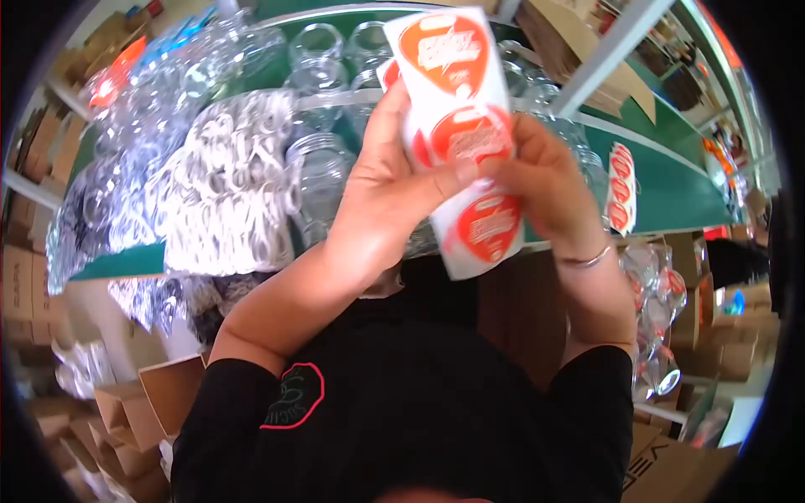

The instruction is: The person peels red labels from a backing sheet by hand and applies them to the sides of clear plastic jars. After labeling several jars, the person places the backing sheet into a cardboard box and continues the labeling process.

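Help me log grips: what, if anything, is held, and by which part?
A strip of red stickers: left hand on its left side, right hand on its right, both around mid-length.

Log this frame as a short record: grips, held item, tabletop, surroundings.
left grip: on the label strip, thumb in front
right grip: pinching the strip's right side, slightly blurred
held item: white backing, red-orange labels, printing unreadable
table: green surface
on table: clear containers; whitish pile, contents unclear; second label strip at right
right wrist: bracelet
around: cardboard boxes
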Motion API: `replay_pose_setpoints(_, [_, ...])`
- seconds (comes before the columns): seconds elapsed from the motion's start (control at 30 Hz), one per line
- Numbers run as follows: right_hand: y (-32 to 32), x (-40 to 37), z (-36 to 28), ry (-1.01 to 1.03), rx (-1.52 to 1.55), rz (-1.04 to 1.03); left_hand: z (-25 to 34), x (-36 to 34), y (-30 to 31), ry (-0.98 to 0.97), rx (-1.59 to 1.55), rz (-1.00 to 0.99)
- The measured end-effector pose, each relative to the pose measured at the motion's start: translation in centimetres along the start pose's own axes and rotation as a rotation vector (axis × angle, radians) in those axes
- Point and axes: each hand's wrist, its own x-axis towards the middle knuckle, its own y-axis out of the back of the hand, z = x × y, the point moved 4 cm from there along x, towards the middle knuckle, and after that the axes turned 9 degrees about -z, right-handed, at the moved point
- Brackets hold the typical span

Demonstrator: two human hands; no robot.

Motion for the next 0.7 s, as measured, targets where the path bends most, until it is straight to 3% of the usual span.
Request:
replay_pose_setpoints(0.13, [-4.5, 1.0, 2.8, -0.123, -0.05, -0.034, 1.4, -1.8, 3.0, 0.002, -0.124, 0.132])
replay_pose_setpoints(0.27, [-7.1, 1.2, -0.2, 0.68, -1.04, 0.272, 2.6, -4.0, 5.8, 0.236, 0.076, 0.275])
replay_pose_setpoints(0.3, [-7.6, 1.4, -0.3, 0.675, -1.034, 0.266, 3.0, -4.5, 6.2, 0.239, 0.077, 0.284])
replay_pose_setpoints(0.43, [-11.2, 1.8, -0.9, 0.767, -1.451, -0.145, 3.5, -6.4, 6.4, 0.339, 0.263, 0.13])
replay_pose_setpoints(0.63, [-10.4, 1.8, 2.4, 0.68, -1.135, -0.153, 3.3, -8.2, 6.9, 0.245, 0.237, 0.104])
replay_pose_setpoints(0.7, [-10.3, 1.5, 3.3, 0.617, -1.025, -0.165, 3.9, -8.7, 6.8, 0.173, 0.519, -0.007])
